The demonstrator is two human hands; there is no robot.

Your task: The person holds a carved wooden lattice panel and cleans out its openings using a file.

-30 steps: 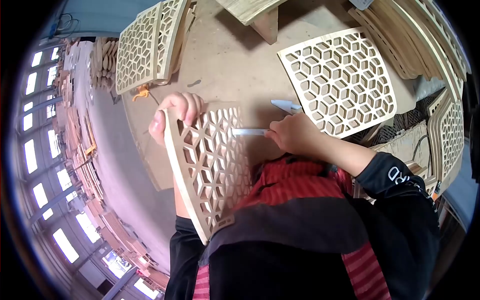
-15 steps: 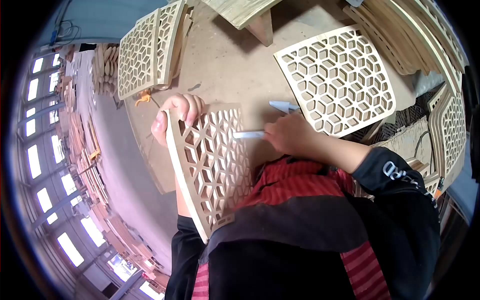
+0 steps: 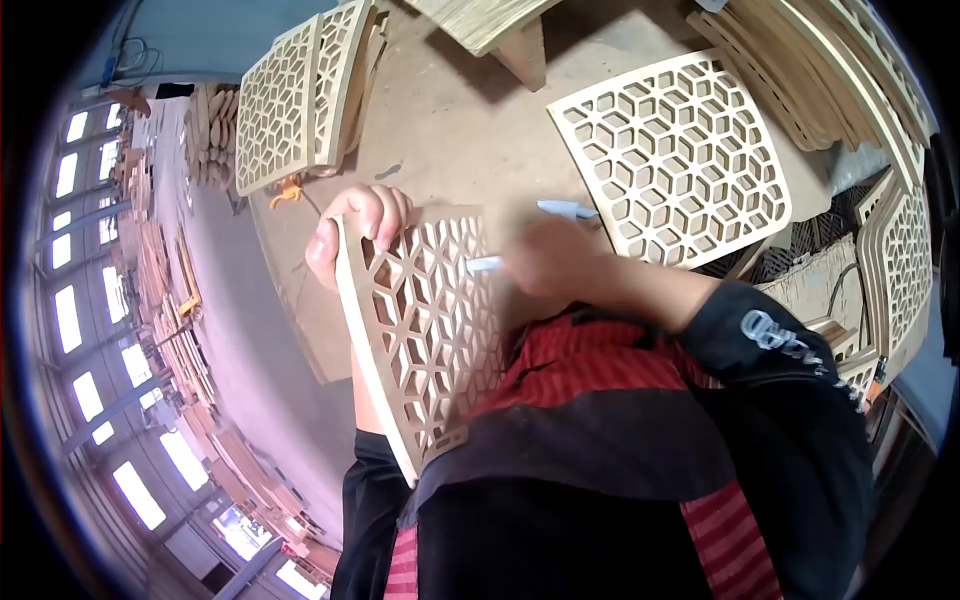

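Note:
My left hand (image 3: 364, 228) grips the top edge of a pale wooden lattice panel (image 3: 362, 335), which stands tilted on edge with its lower end against my apron. Blurred by motion, my right hand (image 3: 555, 262) is closed around a light strip-like tool (image 3: 484, 264), whose tip meets the openings of the panel. The far side of the panel is hidden. Just beyond my right hand, a pale blue-white pointed object (image 3: 566, 209) lies on the table.
A second lattice panel (image 3: 680, 160) lies flat at the right. Stacked panels (image 3: 285, 100) stand at the back left, near an orange object (image 3: 287, 192). Curved wooden pieces (image 3: 790, 85) are piled at the right, and a wooden board (image 3: 485, 18) juts in at the top.
My right hand has moved slightly left toward the panel, and less of the light tool shows between hand and panel. My left hand keeps its hold with little movement.

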